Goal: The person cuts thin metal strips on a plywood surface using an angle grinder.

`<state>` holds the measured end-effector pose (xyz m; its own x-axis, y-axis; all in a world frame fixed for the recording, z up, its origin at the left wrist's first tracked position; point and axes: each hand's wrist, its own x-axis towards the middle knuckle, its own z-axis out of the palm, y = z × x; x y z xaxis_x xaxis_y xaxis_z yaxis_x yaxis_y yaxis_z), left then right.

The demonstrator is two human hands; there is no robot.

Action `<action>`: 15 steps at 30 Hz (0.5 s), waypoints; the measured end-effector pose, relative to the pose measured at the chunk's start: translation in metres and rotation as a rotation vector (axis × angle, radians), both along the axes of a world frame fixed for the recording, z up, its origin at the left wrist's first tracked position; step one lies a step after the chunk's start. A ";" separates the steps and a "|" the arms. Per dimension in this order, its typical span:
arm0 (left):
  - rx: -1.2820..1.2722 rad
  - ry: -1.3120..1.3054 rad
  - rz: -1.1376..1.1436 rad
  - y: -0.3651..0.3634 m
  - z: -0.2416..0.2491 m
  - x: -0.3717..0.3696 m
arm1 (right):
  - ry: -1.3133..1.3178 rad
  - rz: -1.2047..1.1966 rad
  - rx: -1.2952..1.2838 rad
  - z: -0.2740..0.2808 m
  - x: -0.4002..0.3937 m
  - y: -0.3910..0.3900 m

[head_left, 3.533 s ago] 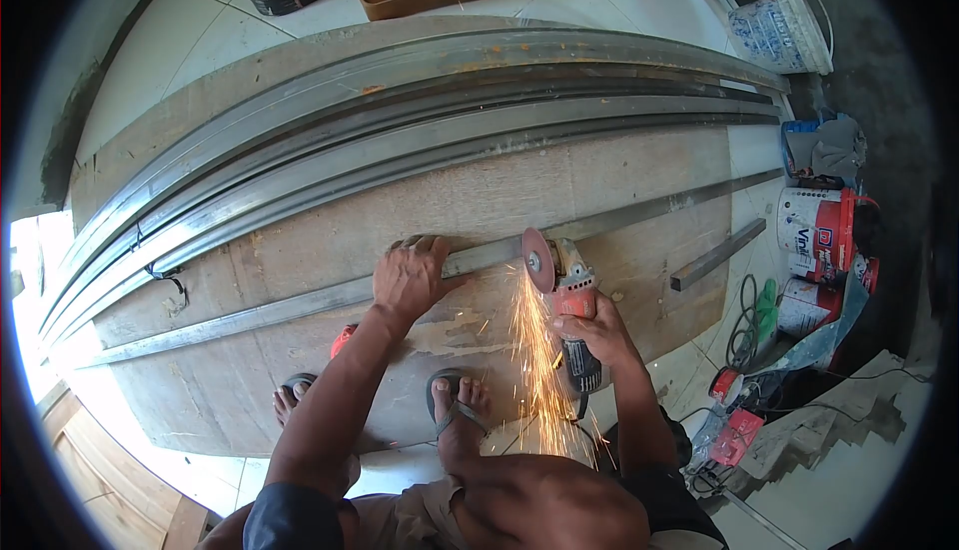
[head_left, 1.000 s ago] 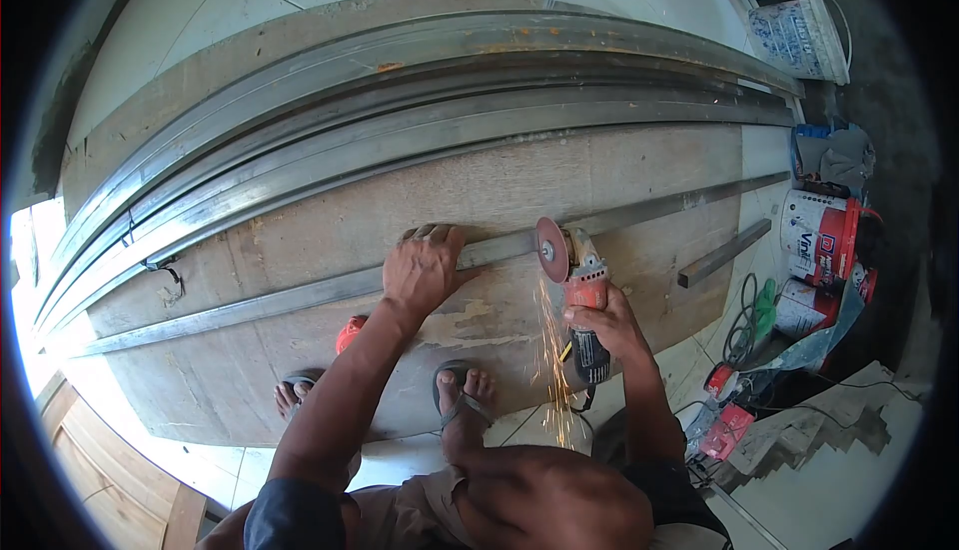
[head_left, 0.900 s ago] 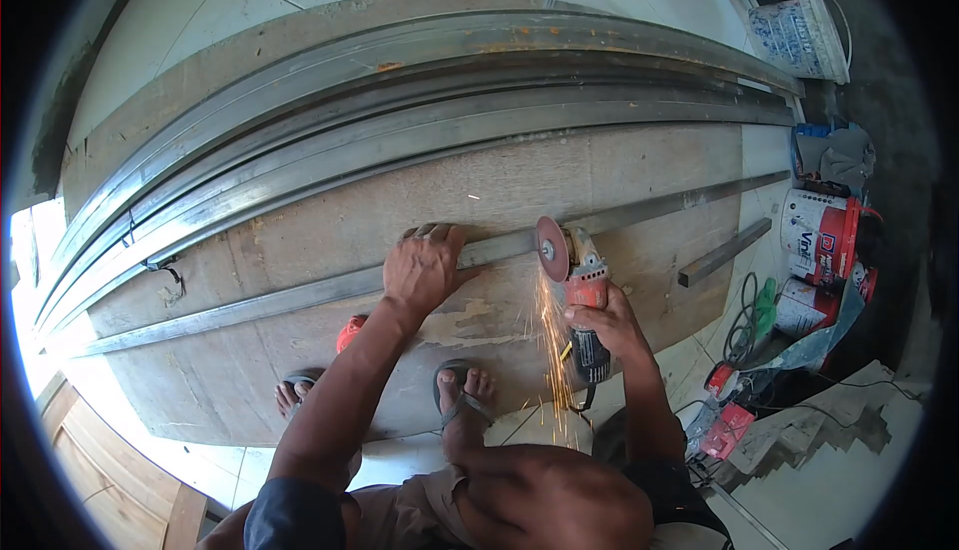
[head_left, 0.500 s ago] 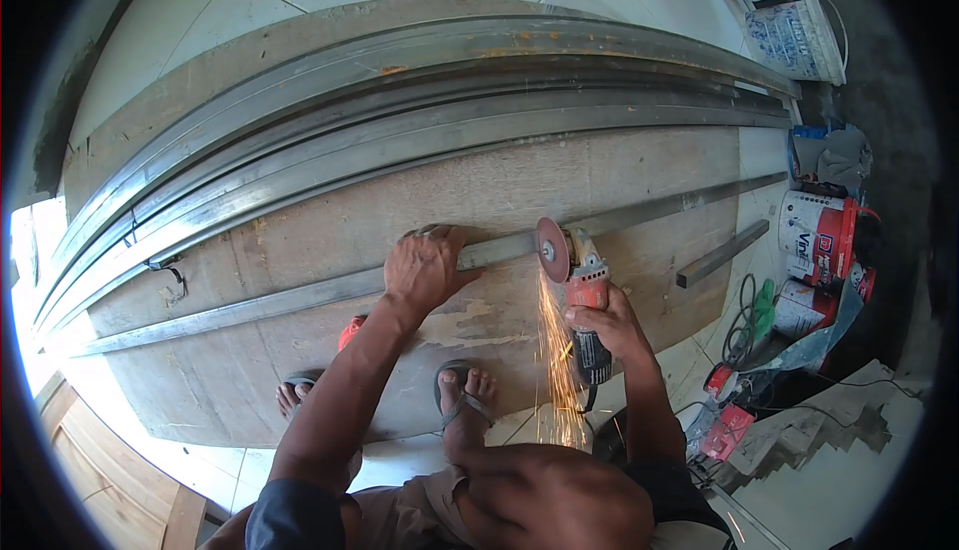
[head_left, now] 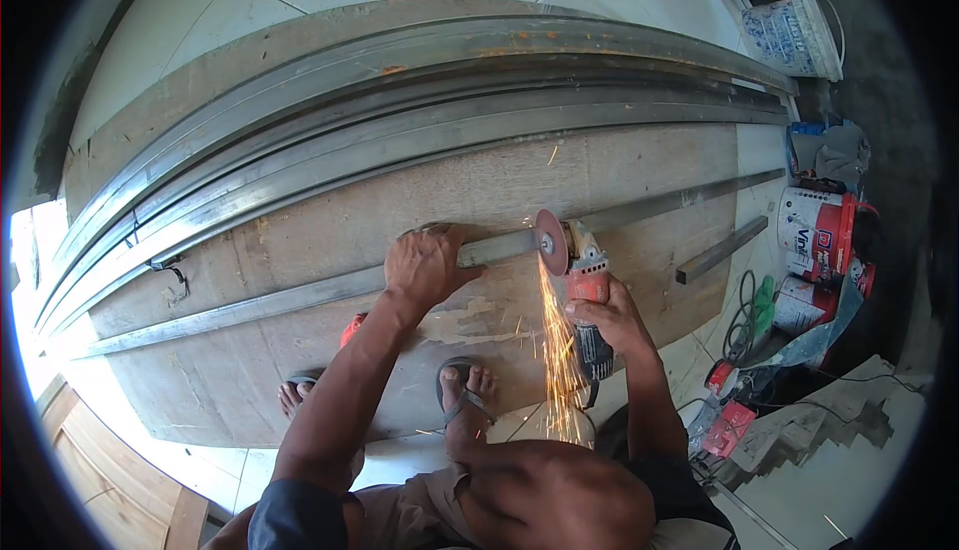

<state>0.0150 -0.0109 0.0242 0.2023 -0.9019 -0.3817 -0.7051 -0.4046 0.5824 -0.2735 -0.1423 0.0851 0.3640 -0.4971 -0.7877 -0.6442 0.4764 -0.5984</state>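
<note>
A long square metal tube [head_left: 270, 302] lies across a plywood sheet [head_left: 499, 180]. My left hand [head_left: 425, 265] is wrapped over the tube, thumb toward the right, pressing it against the board. In my right hand [head_left: 614, 320] is a red and black angle grinder [head_left: 587, 295], gripped round its body. Its reddish cutting disc [head_left: 548, 240] stands upright against the tube, just right of my left hand. A stream of orange sparks [head_left: 561, 370] sprays from the disc down toward my body. The tube's right part [head_left: 689, 197] runs on past the grinder.
Several long metal profiles [head_left: 400, 110] lie along the board's far side. A short tube offcut [head_left: 721, 250] rests at the right. Beyond it stand paint buckets [head_left: 814, 235] and a coiled cable [head_left: 739, 320]. My sandalled foot [head_left: 465, 395] is on the board close to the sparks.
The spark stream has grown thicker and brighter, with stray sparks above the disc too. The grinder has shifted only slightly; my left hand keeps its place on the tube.
</note>
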 end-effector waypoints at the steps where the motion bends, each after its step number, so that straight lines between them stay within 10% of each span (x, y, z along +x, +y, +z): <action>1: 0.023 0.006 0.000 0.000 -0.001 0.000 | -0.041 0.015 -0.057 0.005 0.004 0.002; 15: -0.010 0.033 0.032 0.003 -0.007 -0.001 | 0.023 0.046 -0.151 0.009 -0.001 0.010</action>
<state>0.0138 -0.0080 0.0170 0.2190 -0.8987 -0.3799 -0.6722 -0.4212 0.6089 -0.2742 -0.1324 0.0944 0.3719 -0.5938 -0.7135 -0.6776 0.3517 -0.6459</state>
